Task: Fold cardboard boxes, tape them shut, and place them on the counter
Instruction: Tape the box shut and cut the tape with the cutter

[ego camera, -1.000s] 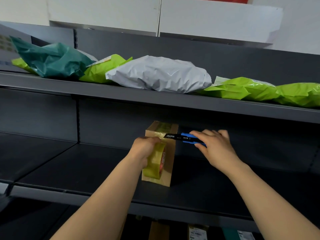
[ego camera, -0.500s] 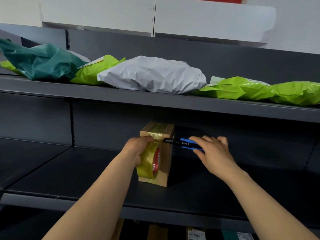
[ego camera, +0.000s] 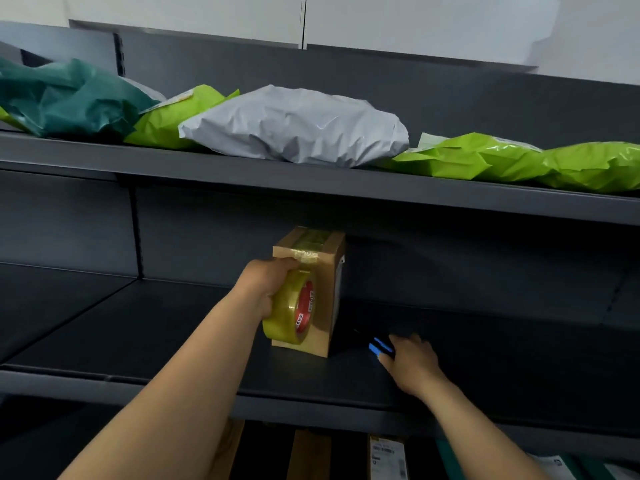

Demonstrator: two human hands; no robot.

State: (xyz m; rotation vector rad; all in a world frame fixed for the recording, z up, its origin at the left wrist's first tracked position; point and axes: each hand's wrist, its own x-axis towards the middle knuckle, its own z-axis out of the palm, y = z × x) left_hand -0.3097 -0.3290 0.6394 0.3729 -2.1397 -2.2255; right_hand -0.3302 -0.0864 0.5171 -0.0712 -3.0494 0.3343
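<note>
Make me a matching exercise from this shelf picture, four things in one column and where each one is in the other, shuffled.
Things:
1. small brown cardboard box
2. yellowish roll of packing tape with a red core
3. black and blue utility knife
4. white plastic mailer bag

Places:
A. lying on the upper shelf
B. at the right hand, low by the shelf
C. gripped in the left hand
D. standing upright on the lower shelf

Pairs: 1-D, 2-C, 3-B, 4-A

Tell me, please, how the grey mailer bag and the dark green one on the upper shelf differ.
The grey bag sits mid-shelf and whole in view; the dark green bag lies at the left, cut off by the frame. The grey looks puffier, the dark green more crumpled. Each lies against a lime-green bag.
</note>
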